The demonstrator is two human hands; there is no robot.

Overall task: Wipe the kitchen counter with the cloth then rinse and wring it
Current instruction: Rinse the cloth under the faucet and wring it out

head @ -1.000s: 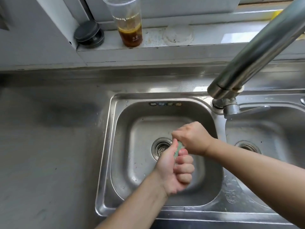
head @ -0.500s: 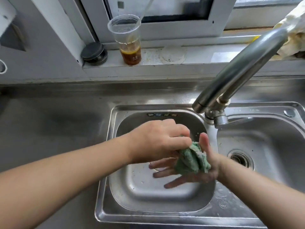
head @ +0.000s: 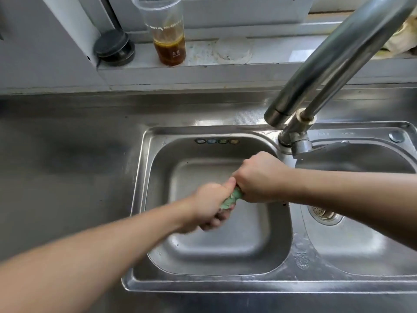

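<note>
You see a green cloth with pale flecks. The sink, tap and counter are silver-grey steel. On the white sill stand a clear cup of amber-brown liquid and a black lid.

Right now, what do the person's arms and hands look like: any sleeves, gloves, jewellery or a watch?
Both forearms are bare as far as the frame shows, with no sleeve in sight. The left hand and the right hand wear no gloves. No watch, bracelet or ring shows on either wrist or on the visible fingers. The left hand is slightly blurred.
</note>
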